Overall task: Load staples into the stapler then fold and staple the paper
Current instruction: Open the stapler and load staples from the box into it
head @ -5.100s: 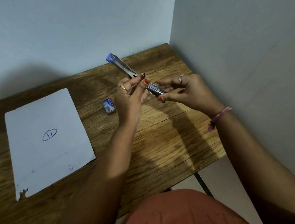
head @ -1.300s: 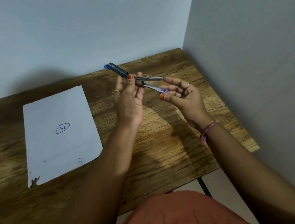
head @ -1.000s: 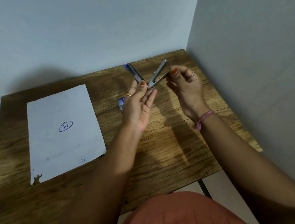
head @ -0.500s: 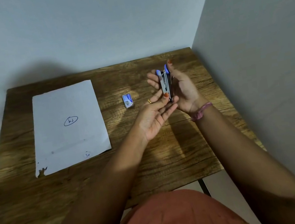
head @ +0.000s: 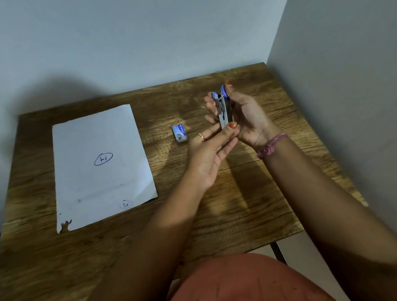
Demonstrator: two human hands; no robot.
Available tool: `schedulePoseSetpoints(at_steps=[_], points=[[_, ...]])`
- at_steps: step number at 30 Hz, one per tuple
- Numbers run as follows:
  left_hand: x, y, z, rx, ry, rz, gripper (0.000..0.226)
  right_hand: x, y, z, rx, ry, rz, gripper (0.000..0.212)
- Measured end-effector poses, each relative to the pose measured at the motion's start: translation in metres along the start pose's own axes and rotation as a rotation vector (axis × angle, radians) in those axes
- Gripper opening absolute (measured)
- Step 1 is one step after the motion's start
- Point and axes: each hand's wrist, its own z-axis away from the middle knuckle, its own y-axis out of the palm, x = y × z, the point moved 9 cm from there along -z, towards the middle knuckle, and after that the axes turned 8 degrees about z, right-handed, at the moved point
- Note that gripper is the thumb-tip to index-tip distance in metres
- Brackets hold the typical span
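A blue and silver stapler (head: 223,109) stands on end above the table, folded almost closed, its two blue tips pointing away from me. My right hand (head: 246,116) wraps around it from the right. My left hand (head: 209,152) touches its near end with thumb and fingertips, palm up, fingers apart. A small blue staple box (head: 179,132) lies on the wood just left of my hands. The white paper (head: 101,164) lies flat at the left, with a circled mark in the middle and a torn near-left corner.
The wooden table (head: 241,208) sits in a corner, with a wall behind it and a wall (head: 350,72) tight along its right edge. My lap in an orange garment (head: 229,295) is below the near edge. A black table leg (head: 279,252) shows there.
The stapler was spread wide open between both hands; its arms have swung together and it now stands folded in my right hand. The view has shifted, so everything appears further right.
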Motion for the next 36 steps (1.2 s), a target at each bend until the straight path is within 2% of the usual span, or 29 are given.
schedulePoseSetpoints(at_steps=[5,13,20,25,29,32,36], points=[[-0.004,-0.003,-0.002,-0.048,0.053,-0.052,0.024,0.001,0.002,-0.005,-0.035,0.004,-0.002,0.03],[-0.005,-0.008,-0.003,-0.114,0.079,-0.053,0.022,-0.001,0.001,-0.01,-0.11,-0.025,0.118,0.028],[-0.002,-0.008,-0.003,-0.074,0.061,-0.04,0.03,-0.003,-0.002,-0.004,-0.067,-0.031,0.12,0.041],[0.001,-0.008,-0.003,-0.073,0.062,-0.059,0.023,-0.003,-0.004,0.003,-0.076,-0.042,0.115,0.053],[-0.001,-0.008,-0.003,-0.088,0.063,-0.031,0.015,-0.011,-0.007,0.011,-0.027,-0.015,0.143,0.038],[-0.005,-0.007,-0.002,-0.077,0.048,-0.036,0.013,-0.022,-0.014,0.018,-0.018,0.005,0.228,0.035],[-0.001,-0.007,0.003,-0.092,0.015,-0.092,0.011,-0.03,-0.023,0.021,-0.094,0.017,0.322,0.021]])
